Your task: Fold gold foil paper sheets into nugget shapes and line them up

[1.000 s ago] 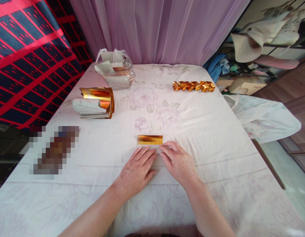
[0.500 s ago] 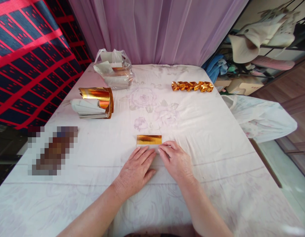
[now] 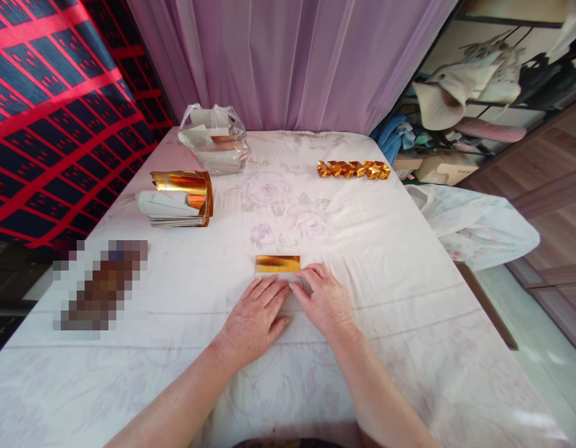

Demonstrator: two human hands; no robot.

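Both hands, left hand and right hand, stay pressed on the gold paper.

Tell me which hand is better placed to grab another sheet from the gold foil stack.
Left, probably. The stack of gold foil sheets lies on the table's left side, and the left hand is nearer to it. Both hands rest flat on the folded gold paper; the right hand would have to cross over.

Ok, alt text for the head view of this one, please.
Two bare hands, left hand and right hand, press flat on a small gold-foil paper sheet on a white floral tablecloth. Farther off lie a curled stack of gold-foil paper, a clear plastic bag of paper and a row of folded gold pieces.
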